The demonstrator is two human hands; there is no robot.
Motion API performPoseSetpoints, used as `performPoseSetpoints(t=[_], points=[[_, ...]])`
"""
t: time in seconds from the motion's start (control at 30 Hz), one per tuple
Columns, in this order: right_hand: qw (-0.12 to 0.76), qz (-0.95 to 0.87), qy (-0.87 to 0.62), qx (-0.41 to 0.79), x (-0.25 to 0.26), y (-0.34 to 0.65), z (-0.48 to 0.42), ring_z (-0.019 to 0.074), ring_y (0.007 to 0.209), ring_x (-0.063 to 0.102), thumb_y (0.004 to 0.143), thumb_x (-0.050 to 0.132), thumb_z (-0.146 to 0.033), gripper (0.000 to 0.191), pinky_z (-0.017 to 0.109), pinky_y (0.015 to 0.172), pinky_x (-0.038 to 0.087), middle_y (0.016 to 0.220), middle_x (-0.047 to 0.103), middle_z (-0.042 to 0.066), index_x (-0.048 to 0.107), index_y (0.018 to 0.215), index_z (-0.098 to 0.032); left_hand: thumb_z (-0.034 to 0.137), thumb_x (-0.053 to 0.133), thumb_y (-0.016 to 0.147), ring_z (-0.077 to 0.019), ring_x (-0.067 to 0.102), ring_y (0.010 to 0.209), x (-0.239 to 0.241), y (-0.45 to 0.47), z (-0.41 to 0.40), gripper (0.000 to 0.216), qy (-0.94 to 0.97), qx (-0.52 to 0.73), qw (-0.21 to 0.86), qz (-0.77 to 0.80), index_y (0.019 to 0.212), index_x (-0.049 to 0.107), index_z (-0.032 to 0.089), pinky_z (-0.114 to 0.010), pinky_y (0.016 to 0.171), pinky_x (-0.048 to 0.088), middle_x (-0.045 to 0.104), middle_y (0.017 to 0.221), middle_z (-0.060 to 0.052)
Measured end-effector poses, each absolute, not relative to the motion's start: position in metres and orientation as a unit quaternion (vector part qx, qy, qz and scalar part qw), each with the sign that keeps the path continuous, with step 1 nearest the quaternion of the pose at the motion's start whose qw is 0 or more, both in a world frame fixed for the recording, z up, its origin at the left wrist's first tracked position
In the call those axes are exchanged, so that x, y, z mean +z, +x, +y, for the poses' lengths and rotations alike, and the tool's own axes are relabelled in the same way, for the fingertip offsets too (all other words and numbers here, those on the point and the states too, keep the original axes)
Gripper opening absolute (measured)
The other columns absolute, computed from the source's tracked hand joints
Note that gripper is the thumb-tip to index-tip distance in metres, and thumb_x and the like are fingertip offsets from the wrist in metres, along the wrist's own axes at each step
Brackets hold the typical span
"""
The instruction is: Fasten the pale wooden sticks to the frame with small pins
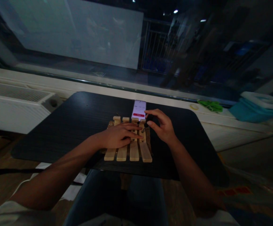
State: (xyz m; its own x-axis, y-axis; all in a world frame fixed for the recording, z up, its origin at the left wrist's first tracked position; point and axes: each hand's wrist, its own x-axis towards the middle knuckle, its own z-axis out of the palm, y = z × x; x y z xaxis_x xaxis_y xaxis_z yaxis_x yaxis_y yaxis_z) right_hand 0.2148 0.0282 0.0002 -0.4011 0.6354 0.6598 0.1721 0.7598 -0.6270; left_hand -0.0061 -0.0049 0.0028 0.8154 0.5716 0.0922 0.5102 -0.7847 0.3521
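Note:
Several pale wooden slats (134, 152) lie side by side across a darker wooden piece (148, 138) on the table. My left hand (117, 135) rests flat over their middle, fingers stretched to the right and palm down, covering part of them. Just right of the slats' far end, my right hand (162, 125) has its thumb and index finger curled round a small dark tool (147, 121). A short greyish tip (143, 129) shows below it, near the rightmost slat. The exact kind of tool is too dark to make out.
A lit phone (139, 110) lies behind the slats on the black table (80, 116). On the windowsill at right are a tape roll (194, 107), a green cloth (210, 106) and a blue-green container (251, 110). A radiator (16, 106) stands left, with a large window behind.

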Motion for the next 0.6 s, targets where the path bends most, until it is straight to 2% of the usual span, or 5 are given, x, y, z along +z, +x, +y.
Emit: performPoseSetpoints(t=[0.07,0.13,0.3,0.4,0.6], points=[[0.463,-0.809,-0.233,0.276,0.004,0.220,0.028,0.0175,0.105,0.063,0.087,0.056,-0.026,0.030,0.040,0.092,0.050,0.113,0.068,0.002,0.061,0.116,-0.029,0.004,0.049,0.085,-0.0229,0.042,0.133,0.002,-0.006,-0.004,0.049,0.940,0.099,0.158,0.286,0.125,0.060,0.030,-0.045,0.112,0.032,0.048,0.143,-0.003],[0.441,-0.800,-0.239,0.329,0.006,0.225,0.028,0.0172,0.104,0.065,0.086,0.058,-0.025,0.035,0.040,0.092,0.051,0.113,0.069,0.002,0.059,0.120,-0.030,0.005,0.049,0.085,-0.0231,0.041,0.133,0.002,-0.006,-0.005,0.048,0.939,0.099,0.161,0.287,0.125,0.061,0.029,-0.045,0.112,0.031,0.048,0.143,-0.004],[0.451,-0.753,-0.274,0.393,0.008,0.224,0.027,0.0155,0.089,0.068,0.077,0.069,-0.027,0.034,0.037,0.087,0.054,0.096,0.072,0.000,0.065,0.111,-0.028,0.004,0.049,0.085,-0.0228,0.043,0.132,0.003,-0.006,-0.006,0.048,0.936,0.106,0.169,0.290,0.123,0.062,0.030,-0.044,0.111,0.033,0.049,0.142,-0.003],[0.473,-0.740,-0.292,0.379,0.006,0.220,0.028,0.0149,0.083,0.067,0.072,0.075,-0.029,0.028,0.034,0.081,0.054,0.089,0.071,-0.001,0.067,0.099,-0.026,0.005,0.049,0.085,-0.0221,0.043,0.132,0.003,-0.006,-0.006,0.048,0.941,0.109,0.154,0.279,0.123,0.062,0.030,-0.044,0.112,0.033,0.049,0.142,-0.003],[0.520,-0.712,-0.322,0.344,-0.002,0.213,0.032,0.0138,0.074,0.062,0.067,0.077,-0.029,0.027,0.031,0.070,0.049,0.076,0.062,-0.004,0.062,0.089,-0.025,0.004,0.050,0.084,-0.0233,0.045,0.131,0.001,-0.007,-0.004,0.048,0.944,0.110,0.149,0.274,0.123,0.062,0.029,-0.044,0.111,0.034,0.050,0.140,-0.006]])
